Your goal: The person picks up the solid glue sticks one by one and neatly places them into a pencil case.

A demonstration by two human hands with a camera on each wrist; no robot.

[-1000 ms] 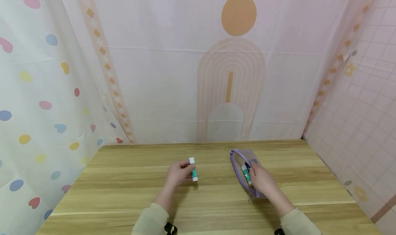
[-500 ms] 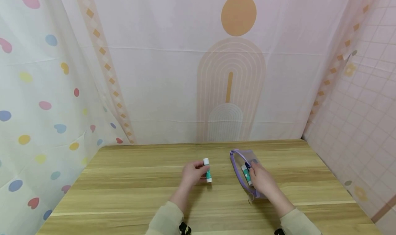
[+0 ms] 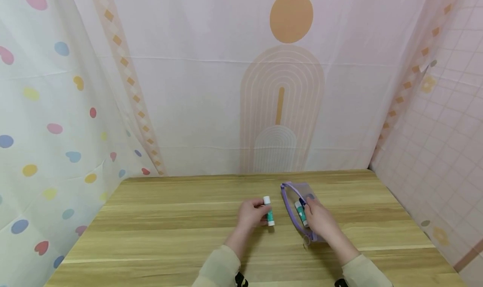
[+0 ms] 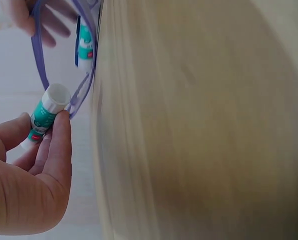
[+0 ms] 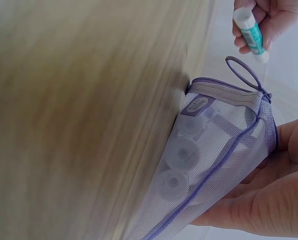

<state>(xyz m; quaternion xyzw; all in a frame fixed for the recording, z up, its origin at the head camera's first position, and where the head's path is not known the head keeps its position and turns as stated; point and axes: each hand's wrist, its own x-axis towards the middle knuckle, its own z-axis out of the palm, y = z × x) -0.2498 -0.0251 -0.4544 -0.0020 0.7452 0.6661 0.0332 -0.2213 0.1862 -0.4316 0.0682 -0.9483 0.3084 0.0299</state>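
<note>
My left hand [image 3: 252, 213] pinches a white and green glue stick [image 3: 269, 213] between thumb and fingers, held upright just left of a purple mesh zip pouch [image 5: 223, 155]. The pouch's mouth gapes toward the left hand. My right hand [image 3: 320, 220] grips the pouch by its far side, thumb at the rim, palm behind the mesh. Inside lies another glue stick [image 3: 301, 214], beside a dark blue item [image 4: 78, 42] that is mostly hidden. Several round white ends [image 5: 182, 154] show through the mesh in the right wrist view.
The pouch rests on a wood-grain table [image 3: 158, 236]. A ring-shaped zip pull [image 5: 243, 72] sticks out from the pouch's near corner. Patterned curtains [image 3: 203, 110] hang behind the table and along both sides.
My left hand has carried the glue stick rightward across the table, from well left of the pouch to close beside its opening. My right hand and the pouch have stayed in place.
</note>
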